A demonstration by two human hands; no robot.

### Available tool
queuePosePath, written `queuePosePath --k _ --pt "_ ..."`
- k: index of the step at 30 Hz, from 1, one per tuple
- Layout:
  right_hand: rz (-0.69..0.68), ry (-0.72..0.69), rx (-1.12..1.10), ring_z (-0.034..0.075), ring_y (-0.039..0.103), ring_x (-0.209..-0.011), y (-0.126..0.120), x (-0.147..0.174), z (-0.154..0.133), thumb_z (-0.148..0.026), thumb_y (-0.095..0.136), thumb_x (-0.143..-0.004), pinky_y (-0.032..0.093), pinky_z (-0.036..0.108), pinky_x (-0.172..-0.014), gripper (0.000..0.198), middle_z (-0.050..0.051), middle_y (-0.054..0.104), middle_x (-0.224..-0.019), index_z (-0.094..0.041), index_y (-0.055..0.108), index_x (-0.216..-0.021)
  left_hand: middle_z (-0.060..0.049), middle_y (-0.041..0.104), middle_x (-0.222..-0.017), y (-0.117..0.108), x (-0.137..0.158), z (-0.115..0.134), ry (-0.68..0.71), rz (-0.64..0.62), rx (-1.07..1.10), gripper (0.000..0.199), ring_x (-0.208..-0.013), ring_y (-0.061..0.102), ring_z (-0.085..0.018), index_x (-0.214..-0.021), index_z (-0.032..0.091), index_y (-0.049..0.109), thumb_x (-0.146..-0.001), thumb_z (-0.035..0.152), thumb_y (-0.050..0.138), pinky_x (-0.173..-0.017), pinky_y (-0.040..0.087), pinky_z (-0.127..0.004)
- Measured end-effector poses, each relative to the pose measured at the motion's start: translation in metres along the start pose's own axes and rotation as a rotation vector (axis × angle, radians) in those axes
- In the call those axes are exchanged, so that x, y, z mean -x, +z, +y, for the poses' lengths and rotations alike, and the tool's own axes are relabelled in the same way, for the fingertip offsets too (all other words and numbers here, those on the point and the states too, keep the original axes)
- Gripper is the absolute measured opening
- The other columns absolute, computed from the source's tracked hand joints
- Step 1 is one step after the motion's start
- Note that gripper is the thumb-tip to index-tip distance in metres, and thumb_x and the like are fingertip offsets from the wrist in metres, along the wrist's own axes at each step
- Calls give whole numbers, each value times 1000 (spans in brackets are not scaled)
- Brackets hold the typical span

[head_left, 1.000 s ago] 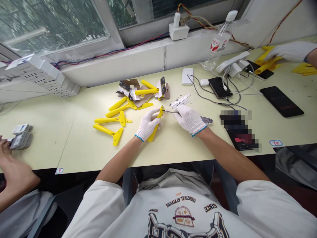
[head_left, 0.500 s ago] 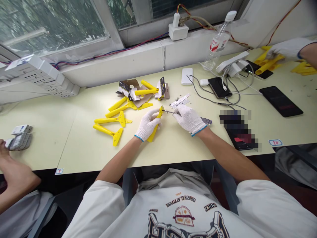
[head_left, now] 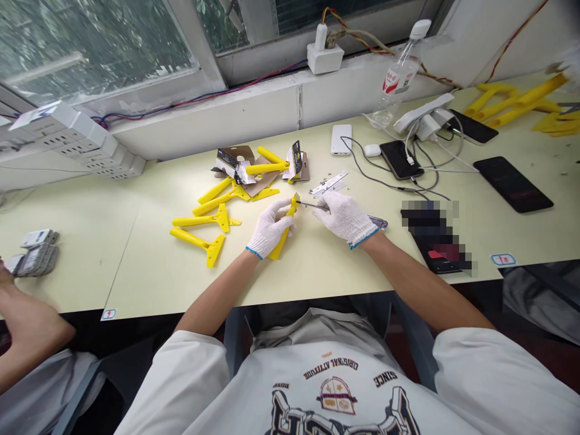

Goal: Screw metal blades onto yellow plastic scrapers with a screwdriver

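My left hand [head_left: 270, 228], in a white knit glove, is closed around a yellow scraper [head_left: 281, 243] tilted with its head up. My right hand [head_left: 344, 219], gloved too, grips a screwdriver [head_left: 310, 205]; its thin shaft points left and its tip meets the scraper's head. The driver's handle shows behind the hand. Left of my hands lie several yellow scrapers [head_left: 199, 220], some with loose head pieces. Opened card packages [head_left: 233, 164] lie among those at the back. Metal blades [head_left: 330, 183] with small screws around them rest just beyond my right hand.
To the right are a white power bank [head_left: 341, 140], cables, a power strip [head_left: 423, 113] and phones [head_left: 513, 184]. A plastic bottle [head_left: 401, 78] stands by the wall. White boxes [head_left: 86, 142] are stacked at left. A neighbour's arm [head_left: 31, 320] rests left; more yellow scrapers [head_left: 521, 103] lie far right.
My hands, the scraper and the screwdriver stay nearly still. At the far right, a co-worker's gloved hand has moved right, lifting yellow scraper handles.
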State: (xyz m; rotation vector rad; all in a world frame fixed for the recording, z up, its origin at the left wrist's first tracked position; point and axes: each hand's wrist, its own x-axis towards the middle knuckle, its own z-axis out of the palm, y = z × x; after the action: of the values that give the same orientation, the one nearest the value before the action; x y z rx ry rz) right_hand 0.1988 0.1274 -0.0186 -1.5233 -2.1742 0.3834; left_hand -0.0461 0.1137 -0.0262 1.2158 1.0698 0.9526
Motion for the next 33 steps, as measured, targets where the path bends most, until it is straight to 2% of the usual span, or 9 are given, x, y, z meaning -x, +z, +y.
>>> queuePosePath --k 4,17,33 --pt "2 1 -5 23 66 -98 1 0 0 -21 61 -106 45 32 -92 20 18 78 -113 -9 77 -108 -9 79 -116 0 0 0 -1 7 1 58 -71 72 -15 -144 20 66 -87 25 77 -64 62 -30" --pt "11 42 32 24 70 -102 -2 3 -6 -29 61 -107 46 34 -92 27 15 80 -112 -13 82 -107 -9 79 -115 -1 0 -2 33 -3 -11 58 -69 70 -13 -145 21 66 -88 24 74 -65 61 -30" --pt "11 26 19 22 69 -90 -5 1 -4 -29 64 -105 46 32 -85 26 13 81 -104 -12 83 -103 -9 79 -118 -1 -1 -5 30 -12 -19 64 -72 71 -14 -150 22 62 -87 25 72 -66 62 -31"
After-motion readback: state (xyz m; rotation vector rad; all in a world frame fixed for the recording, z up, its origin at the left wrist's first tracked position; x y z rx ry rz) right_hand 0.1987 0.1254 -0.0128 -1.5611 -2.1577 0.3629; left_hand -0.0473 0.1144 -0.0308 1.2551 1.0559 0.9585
